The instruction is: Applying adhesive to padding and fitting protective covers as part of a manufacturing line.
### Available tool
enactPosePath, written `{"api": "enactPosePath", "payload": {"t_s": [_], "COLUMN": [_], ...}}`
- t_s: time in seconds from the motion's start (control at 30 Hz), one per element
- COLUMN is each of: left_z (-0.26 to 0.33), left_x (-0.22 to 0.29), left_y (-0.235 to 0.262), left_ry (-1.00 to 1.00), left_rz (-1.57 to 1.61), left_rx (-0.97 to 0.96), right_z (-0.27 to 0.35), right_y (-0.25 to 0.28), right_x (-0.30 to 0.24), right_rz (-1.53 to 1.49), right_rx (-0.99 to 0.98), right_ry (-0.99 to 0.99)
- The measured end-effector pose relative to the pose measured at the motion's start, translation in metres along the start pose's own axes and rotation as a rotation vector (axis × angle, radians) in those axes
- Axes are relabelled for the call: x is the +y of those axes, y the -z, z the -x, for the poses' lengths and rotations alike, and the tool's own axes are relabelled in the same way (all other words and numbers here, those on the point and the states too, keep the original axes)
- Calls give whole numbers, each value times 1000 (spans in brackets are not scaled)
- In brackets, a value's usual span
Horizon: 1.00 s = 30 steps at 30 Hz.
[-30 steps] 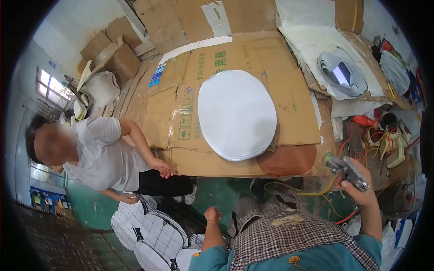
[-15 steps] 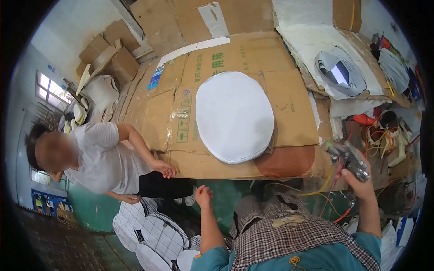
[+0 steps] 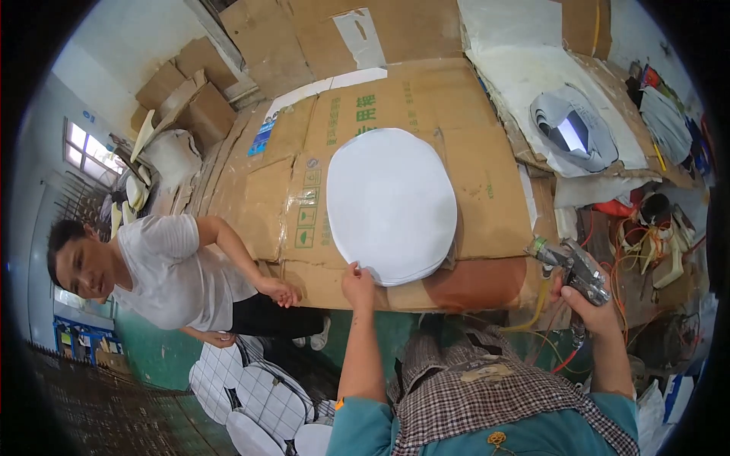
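A big white oval pad (image 3: 391, 204) lies flat on the worktop (image 3: 487, 190), which is covered in brown cardboard. The left hand (image 3: 357, 285) touches the near edge of the pad. The right hand (image 3: 589, 308) is off to the right of the pad, near the worktop's edge, and grips a metal spray gun (image 3: 574, 266). Left of the pad, another person in a white shirt (image 3: 171, 270) rests a hand on the worktop's edge. Far right of the pad sits a grey folded thing (image 3: 572, 133) on a white sheet. Orange wires (image 3: 646, 235) lie right of the gun.
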<state>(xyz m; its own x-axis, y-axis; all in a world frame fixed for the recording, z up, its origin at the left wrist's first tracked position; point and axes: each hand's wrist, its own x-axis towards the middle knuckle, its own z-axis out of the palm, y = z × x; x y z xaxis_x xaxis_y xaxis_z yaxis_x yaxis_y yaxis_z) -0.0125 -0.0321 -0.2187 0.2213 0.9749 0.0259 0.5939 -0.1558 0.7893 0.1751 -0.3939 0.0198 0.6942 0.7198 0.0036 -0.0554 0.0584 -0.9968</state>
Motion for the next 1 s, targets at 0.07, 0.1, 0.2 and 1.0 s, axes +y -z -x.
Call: {"api": "enactPosePath", "payload": {"t_s": [0.07, 0.1, 0.2, 1.0], "left_z": [-2, -3, -2, -18], "left_x": [2, 6, 14, 3], "left_y": [-6, -9, -11, -30], "left_ry": [-41, -80, -3, 649], "left_rz": [-159, -317, -387, 837], "left_rx": [44, 79, 88, 22], "right_z": [1, 2, 7, -8], "right_y": [7, 11, 21, 42], "right_x": [-9, -11, -9, -18], "right_rz": [51, 107, 145, 246], "right_rx": [-86, -165, -92, -227], "right_ry": [0, -5, -8, -132]}}
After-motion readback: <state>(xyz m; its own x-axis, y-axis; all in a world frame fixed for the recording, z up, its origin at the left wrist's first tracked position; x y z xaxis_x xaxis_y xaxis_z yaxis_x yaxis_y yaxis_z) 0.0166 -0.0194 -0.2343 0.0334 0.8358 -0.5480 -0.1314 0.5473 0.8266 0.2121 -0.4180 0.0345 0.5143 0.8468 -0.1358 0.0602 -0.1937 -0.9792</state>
